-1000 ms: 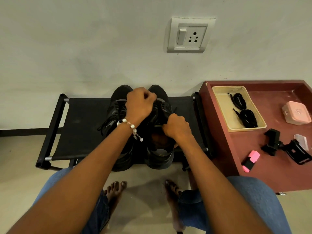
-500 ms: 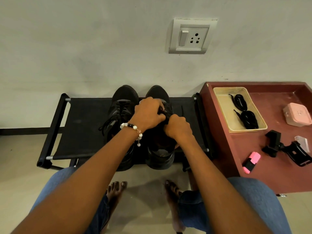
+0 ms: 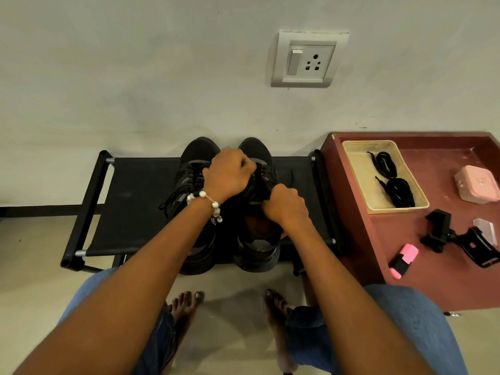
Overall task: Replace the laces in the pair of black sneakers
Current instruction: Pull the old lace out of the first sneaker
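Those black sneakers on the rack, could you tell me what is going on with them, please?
A seated person has both hands on the right sneaker: the left hand and the right hand grip its laces. The left sneaker beside it is laced. Spare black laces lie in the tray on the red table.

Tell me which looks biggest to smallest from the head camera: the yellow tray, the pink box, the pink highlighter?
1. Yellow tray, clearly the biggest.
2. Pink box.
3. Pink highlighter, looking only slightly smaller than the box; those two are close.
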The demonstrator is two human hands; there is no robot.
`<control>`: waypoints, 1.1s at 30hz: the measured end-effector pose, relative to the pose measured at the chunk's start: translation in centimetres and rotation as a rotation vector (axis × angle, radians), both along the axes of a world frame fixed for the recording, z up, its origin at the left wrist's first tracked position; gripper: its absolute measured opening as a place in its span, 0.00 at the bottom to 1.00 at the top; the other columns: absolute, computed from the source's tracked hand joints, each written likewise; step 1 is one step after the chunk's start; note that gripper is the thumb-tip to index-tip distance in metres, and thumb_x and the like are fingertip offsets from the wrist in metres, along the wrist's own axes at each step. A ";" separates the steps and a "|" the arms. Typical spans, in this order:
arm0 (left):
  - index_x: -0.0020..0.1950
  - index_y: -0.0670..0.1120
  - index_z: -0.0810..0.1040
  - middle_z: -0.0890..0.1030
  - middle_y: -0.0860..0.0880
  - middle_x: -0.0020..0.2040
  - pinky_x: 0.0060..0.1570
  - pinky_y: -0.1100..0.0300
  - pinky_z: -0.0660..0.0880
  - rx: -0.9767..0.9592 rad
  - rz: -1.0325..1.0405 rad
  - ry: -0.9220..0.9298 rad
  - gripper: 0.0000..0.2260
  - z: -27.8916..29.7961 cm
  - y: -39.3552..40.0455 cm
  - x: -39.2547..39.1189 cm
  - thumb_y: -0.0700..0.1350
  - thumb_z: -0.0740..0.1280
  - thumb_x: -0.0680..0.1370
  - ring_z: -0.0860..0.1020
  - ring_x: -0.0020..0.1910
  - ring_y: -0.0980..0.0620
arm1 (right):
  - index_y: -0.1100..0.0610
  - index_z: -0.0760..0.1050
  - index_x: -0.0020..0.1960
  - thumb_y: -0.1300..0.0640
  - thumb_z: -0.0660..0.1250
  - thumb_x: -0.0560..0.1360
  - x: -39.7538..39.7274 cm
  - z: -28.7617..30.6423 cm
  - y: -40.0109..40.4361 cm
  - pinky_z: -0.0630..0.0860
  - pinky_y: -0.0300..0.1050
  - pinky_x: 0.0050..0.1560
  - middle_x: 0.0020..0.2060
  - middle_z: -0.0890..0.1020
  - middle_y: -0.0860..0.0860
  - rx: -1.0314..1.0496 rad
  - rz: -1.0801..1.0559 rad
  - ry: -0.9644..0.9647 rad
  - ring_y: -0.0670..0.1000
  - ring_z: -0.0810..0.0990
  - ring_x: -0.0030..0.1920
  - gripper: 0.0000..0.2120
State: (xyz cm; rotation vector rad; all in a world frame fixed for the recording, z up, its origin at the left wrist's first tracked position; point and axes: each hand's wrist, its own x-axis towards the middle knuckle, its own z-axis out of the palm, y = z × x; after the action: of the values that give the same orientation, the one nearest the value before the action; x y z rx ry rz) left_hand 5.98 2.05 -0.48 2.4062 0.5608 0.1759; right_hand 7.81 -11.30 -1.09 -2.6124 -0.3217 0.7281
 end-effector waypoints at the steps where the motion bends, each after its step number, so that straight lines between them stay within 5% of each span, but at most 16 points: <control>1: 0.37 0.34 0.75 0.76 0.36 0.37 0.40 0.65 0.72 -0.152 0.032 -0.058 0.16 0.4 0.3 -0.1 0.45 0.63 0.79 0.73 0.36 0.44 | 0.62 0.71 0.58 0.54 0.63 0.79 0.0 0.0 0.0 0.71 0.51 0.46 0.57 0.76 0.61 0.000 0.000 0.007 0.64 0.76 0.56 0.13; 5: 0.45 0.42 0.72 0.79 0.45 0.41 0.46 0.52 0.78 -1.013 0.249 -0.387 0.08 2.7 0.2 -0.1 0.43 0.59 0.82 0.80 0.41 0.46 | 0.59 0.68 0.49 0.54 0.63 0.79 0.1 0.1 -0.1 0.72 0.51 0.46 0.56 0.76 0.60 0.002 0.000 0.017 0.64 0.76 0.56 0.09; 8: 0.43 0.43 0.68 0.77 0.45 0.35 0.40 0.49 0.79 -1.427 0.288 -0.612 0.09 3.7 0.5 0.0 0.41 0.57 0.83 0.74 0.30 0.49 | 0.59 0.69 0.50 0.54 0.63 0.79 0.1 0.1 -0.1 0.73 0.51 0.46 0.55 0.76 0.60 0.002 0.004 0.014 0.64 0.76 0.55 0.09; 10: 0.42 0.44 0.68 0.74 0.47 0.32 0.33 0.55 0.75 -1.287 0.298 -0.542 0.08 3.3 0.6 0.0 0.41 0.58 0.82 0.69 0.26 0.53 | 0.61 0.70 0.53 0.54 0.63 0.79 0.1 0.1 -0.2 0.72 0.51 0.46 0.56 0.76 0.60 -0.001 0.003 0.014 0.63 0.76 0.56 0.10; 12: 0.49 0.47 0.71 0.74 0.50 0.33 0.32 0.60 0.73 -0.841 0.217 -0.383 0.01 2.5 0.3 -0.3 0.41 0.62 0.80 0.69 0.26 0.56 | 0.61 0.71 0.56 0.54 0.63 0.79 0.1 0.1 -0.2 0.72 0.51 0.47 0.57 0.75 0.60 -0.005 0.002 0.015 0.63 0.76 0.56 0.12; 15: 0.57 0.47 0.75 0.77 0.53 0.38 0.41 0.68 0.75 -0.204 -0.061 -0.231 0.09 1.0 -0.4 -0.4 0.42 0.67 0.76 0.76 0.35 0.58 | 0.62 0.71 0.60 0.53 0.63 0.79 0.1 0.1 -0.2 0.71 0.51 0.47 0.58 0.75 0.61 -0.011 0.007 0.010 0.64 0.76 0.58 0.14; 19: 0.52 0.48 0.82 0.77 0.46 0.53 0.53 0.54 0.75 0.198 -0.194 0.031 0.08 -0.4 -1.5 -0.4 0.46 0.69 0.74 0.77 0.52 0.46 | 0.62 0.71 0.59 0.53 0.63 0.80 0.1 0.0 -0.1 0.70 0.50 0.45 0.57 0.75 0.60 -0.019 0.001 0.001 0.63 0.76 0.57 0.14; 23: 0.56 0.47 0.79 0.74 0.45 0.59 0.55 0.48 0.74 0.497 -0.150 0.065 0.11 -1.1 -2.7 -0.7 0.48 0.67 0.76 0.73 0.59 0.42 | 0.61 0.71 0.58 0.52 0.62 0.80 0.2 -0.2 0.0 0.72 0.51 0.45 0.56 0.76 0.60 -0.010 -0.005 -0.008 0.62 0.76 0.55 0.13; 29: 0.50 0.41 0.77 0.75 0.45 0.52 0.39 0.57 0.66 0.507 -0.163 -0.002 0.09 -0.9 -2.8 -0.7 0.45 0.60 0.80 0.77 0.48 0.43 | 0.62 0.72 0.58 0.53 0.62 0.79 -0.1 -0.1 -0.1 0.71 0.50 0.45 0.56 0.76 0.60 -0.010 -0.001 -0.014 0.62 0.77 0.55 0.13; 33: 0.44 0.38 0.79 0.81 0.44 0.44 0.43 0.54 0.72 0.164 -0.053 0.144 0.11 0.0 -0.9 -0.1 0.45 0.65 0.77 0.79 0.45 0.44 | 0.62 0.71 0.61 0.52 0.63 0.79 0.0 0.1 -0.1 0.73 0.53 0.49 0.58 0.75 0.61 -0.014 0.003 0.000 0.63 0.76 0.57 0.16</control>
State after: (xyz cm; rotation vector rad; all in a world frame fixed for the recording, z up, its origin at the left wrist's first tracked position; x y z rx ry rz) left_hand 5.88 1.18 -0.51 2.6050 0.5660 0.0267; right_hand 7.77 -11.39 -1.00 -2.6254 -0.3217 0.7345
